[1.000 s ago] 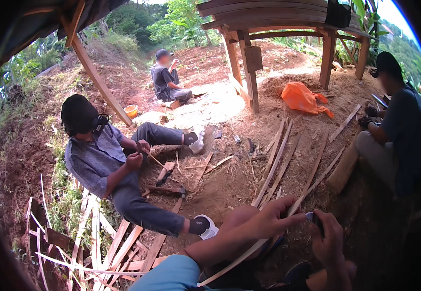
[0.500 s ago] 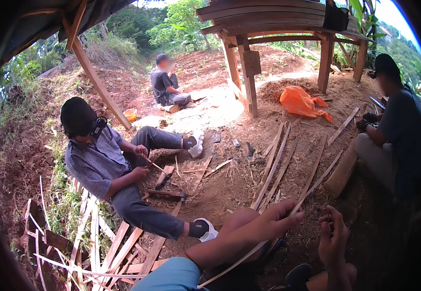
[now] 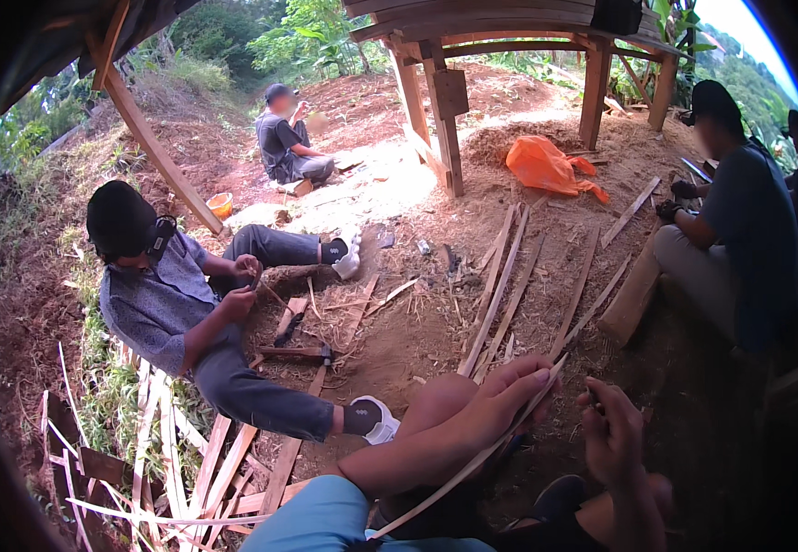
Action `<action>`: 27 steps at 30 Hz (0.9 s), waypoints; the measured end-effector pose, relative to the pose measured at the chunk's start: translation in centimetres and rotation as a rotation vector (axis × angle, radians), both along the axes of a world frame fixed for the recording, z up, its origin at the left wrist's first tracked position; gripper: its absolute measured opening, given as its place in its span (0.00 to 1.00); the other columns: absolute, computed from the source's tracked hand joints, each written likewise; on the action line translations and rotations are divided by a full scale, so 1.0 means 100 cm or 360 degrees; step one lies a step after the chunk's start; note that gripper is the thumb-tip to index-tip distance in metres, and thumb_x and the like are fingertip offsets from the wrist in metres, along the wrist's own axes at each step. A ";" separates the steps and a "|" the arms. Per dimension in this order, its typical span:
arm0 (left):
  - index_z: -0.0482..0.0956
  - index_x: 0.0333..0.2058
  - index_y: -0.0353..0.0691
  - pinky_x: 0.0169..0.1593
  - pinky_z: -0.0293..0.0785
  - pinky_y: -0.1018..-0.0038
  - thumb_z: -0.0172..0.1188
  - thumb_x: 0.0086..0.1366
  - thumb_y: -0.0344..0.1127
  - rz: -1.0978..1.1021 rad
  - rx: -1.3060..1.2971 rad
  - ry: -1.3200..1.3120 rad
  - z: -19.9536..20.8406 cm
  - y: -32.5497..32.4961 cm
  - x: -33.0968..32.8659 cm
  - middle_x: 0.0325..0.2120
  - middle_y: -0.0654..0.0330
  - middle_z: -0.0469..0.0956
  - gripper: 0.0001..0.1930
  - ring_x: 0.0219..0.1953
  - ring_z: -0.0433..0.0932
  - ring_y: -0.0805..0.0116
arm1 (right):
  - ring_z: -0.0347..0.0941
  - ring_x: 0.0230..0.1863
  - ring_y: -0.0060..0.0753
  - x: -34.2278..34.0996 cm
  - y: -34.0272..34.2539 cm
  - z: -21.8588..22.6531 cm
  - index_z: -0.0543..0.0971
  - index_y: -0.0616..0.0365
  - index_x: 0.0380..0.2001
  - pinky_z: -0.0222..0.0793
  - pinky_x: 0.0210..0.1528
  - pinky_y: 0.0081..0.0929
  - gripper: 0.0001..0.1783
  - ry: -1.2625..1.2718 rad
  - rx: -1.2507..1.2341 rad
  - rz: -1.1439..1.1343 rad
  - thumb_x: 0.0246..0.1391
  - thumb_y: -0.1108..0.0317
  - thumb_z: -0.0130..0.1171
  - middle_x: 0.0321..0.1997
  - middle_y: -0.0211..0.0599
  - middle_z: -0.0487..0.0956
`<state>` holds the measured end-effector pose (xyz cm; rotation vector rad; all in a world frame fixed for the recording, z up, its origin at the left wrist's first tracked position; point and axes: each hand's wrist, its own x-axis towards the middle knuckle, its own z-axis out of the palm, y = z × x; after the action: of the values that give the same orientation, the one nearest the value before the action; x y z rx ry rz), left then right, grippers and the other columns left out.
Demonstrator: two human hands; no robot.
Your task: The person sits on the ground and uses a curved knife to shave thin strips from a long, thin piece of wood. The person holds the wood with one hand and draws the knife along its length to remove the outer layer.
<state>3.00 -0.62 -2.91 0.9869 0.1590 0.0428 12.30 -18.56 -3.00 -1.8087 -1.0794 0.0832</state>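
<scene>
A long, pale, thin wooden strip (image 3: 447,486) slants up from my lap past my knees. My left hand (image 3: 491,405) is closed around it near its upper end, thumb lying along the top. Just to the right, my right hand (image 3: 616,432) is raised with its fingers curled in. A small dark bit of something shows between those fingertips, too little to name. The two hands are apart, and the right one does not touch the strip.
A person (image 3: 173,294) sits at the left near a hammer (image 3: 298,353). Another person (image 3: 730,216) sits at the right by a log (image 3: 633,299), and one (image 3: 288,138) sits farther back. Wooden strips (image 3: 498,290) lie on the ground, near an orange plastic bag (image 3: 546,166).
The whole view has shifted a little. My left hand has turned the strip so its flatter side shows more. The person at the left has lifted the hands slightly.
</scene>
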 end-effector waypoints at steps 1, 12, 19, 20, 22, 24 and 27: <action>0.70 0.38 0.41 0.19 0.57 0.85 0.45 0.70 0.43 -0.0010 0.0012 -0.0048 -0.002 -0.001 0.001 0.18 0.67 0.68 0.12 0.16 0.63 0.82 | 0.76 0.31 0.43 0.001 -0.001 0.000 0.73 0.65 0.47 0.70 0.33 0.31 0.17 -0.0004 -0.0011 -0.0004 0.52 0.76 0.52 0.32 0.47 0.76; 0.69 0.39 0.39 0.24 0.61 0.85 0.45 0.71 0.40 -0.0123 0.0421 -0.0038 -0.007 -0.005 0.008 0.22 0.68 0.68 0.10 0.23 0.65 0.85 | 0.77 0.34 0.44 -0.002 -0.002 -0.007 0.71 0.65 0.47 0.72 0.35 0.29 0.15 0.0344 0.0067 -0.0164 0.55 0.77 0.50 0.35 0.48 0.77; 0.68 0.41 0.38 0.28 0.65 0.84 0.44 0.71 0.37 -0.0113 0.0479 0.0112 0.002 -0.005 0.007 0.25 0.68 0.69 0.09 0.26 0.66 0.84 | 0.77 0.36 0.48 0.004 0.003 -0.004 0.72 0.63 0.47 0.73 0.36 0.34 0.16 -0.0058 0.0034 0.0009 0.54 0.77 0.52 0.38 0.49 0.77; 0.68 0.41 0.38 0.28 0.66 0.83 0.43 0.71 0.36 -0.0120 0.0399 0.0136 -0.002 -0.007 0.008 0.26 0.66 0.70 0.09 0.26 0.68 0.82 | 0.77 0.36 0.49 0.002 0.004 -0.004 0.72 0.63 0.47 0.73 0.36 0.35 0.16 -0.0072 0.0035 0.0009 0.53 0.77 0.53 0.38 0.48 0.76; 0.67 0.42 0.37 0.27 0.67 0.83 0.43 0.71 0.36 -0.0060 0.0358 0.0210 0.001 -0.008 0.012 0.26 0.65 0.72 0.09 0.24 0.69 0.81 | 0.76 0.37 0.48 0.003 0.008 -0.005 0.73 0.61 0.47 0.73 0.36 0.35 0.17 -0.0154 0.0009 -0.0009 0.52 0.78 0.53 0.39 0.46 0.76; 0.67 0.42 0.37 0.26 0.68 0.83 0.42 0.71 0.36 -0.0063 0.0328 0.0273 0.003 -0.015 0.012 0.25 0.63 0.73 0.09 0.22 0.70 0.79 | 0.76 0.38 0.47 0.004 0.006 -0.008 0.73 0.59 0.47 0.73 0.37 0.34 0.18 -0.0204 -0.0036 -0.0032 0.50 0.78 0.54 0.40 0.44 0.76; 0.66 0.42 0.38 0.24 0.67 0.84 0.41 0.72 0.36 -0.0055 0.0388 0.0290 0.006 -0.014 0.010 0.22 0.61 0.73 0.09 0.19 0.69 0.78 | 0.76 0.37 0.44 0.004 0.005 -0.011 0.75 0.57 0.47 0.73 0.37 0.33 0.19 -0.0195 0.0007 -0.0034 0.49 0.78 0.56 0.39 0.41 0.76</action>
<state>4.04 -2.05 -2.35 1.2369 0.3089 -0.0608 12.73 -18.10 -4.12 -1.8403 -1.1447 -0.0438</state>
